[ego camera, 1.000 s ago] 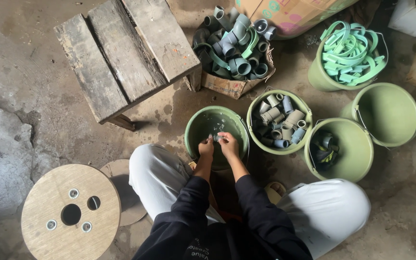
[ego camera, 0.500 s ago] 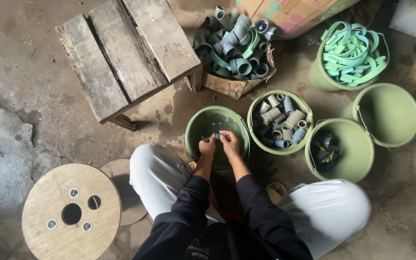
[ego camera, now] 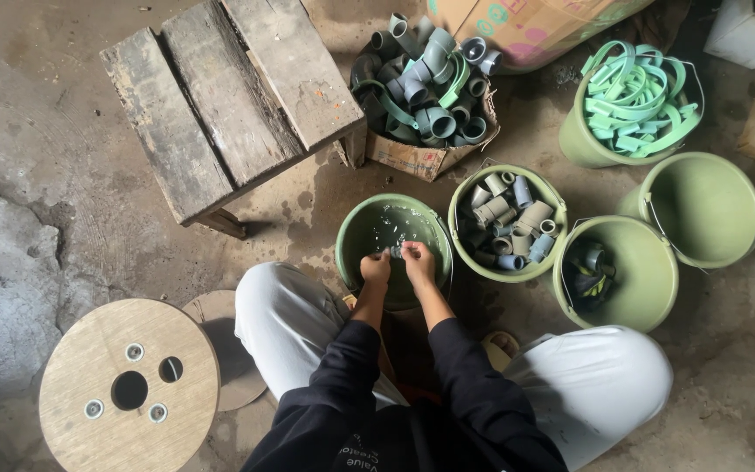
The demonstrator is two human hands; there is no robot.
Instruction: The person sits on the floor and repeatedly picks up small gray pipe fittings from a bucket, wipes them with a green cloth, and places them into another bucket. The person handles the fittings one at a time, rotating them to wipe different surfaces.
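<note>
The person squats on the concrete floor, and both hands are together over the green bucket of water between the knees. The left hand and the right hand meet on a small grey pipe piece, which is just above the water; the fingers of both hands seem to pinch it from two sides, but it is too small in this view to be sure how each hand grips. To do this well, I think it is good to keep the piece low over the bucket so the drops fall back inside, and to turn it between the fingertips so every side becomes wet and rubbed. Just right of this bucket stands a bucket of short grey pipe pieces, and beside that one a bucket with a few dark parts. Behind are a cardboard box of pipe elbows, a wooden stool and a wooden spool.
</note>
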